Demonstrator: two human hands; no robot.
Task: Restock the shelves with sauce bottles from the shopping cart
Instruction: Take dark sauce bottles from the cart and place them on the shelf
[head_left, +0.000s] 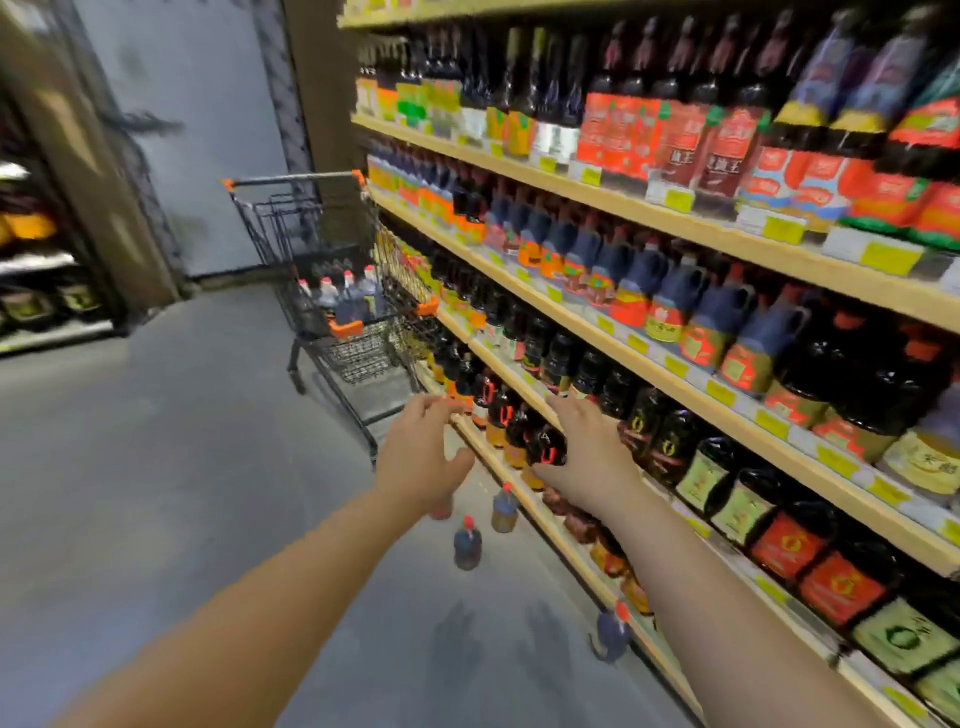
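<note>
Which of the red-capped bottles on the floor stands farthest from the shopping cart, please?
The blue bottle at lower right, alone beside the bottom shelf edge. The dark bottle and the amber bottle stand together below the left hand, nearer the shopping cart.

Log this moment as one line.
left hand: open, empty | right hand: open, at shelf bottle | floor bottles: several | cart: loaded

Head view, angled down along shelves (649, 332), close over outstretched arms
</note>
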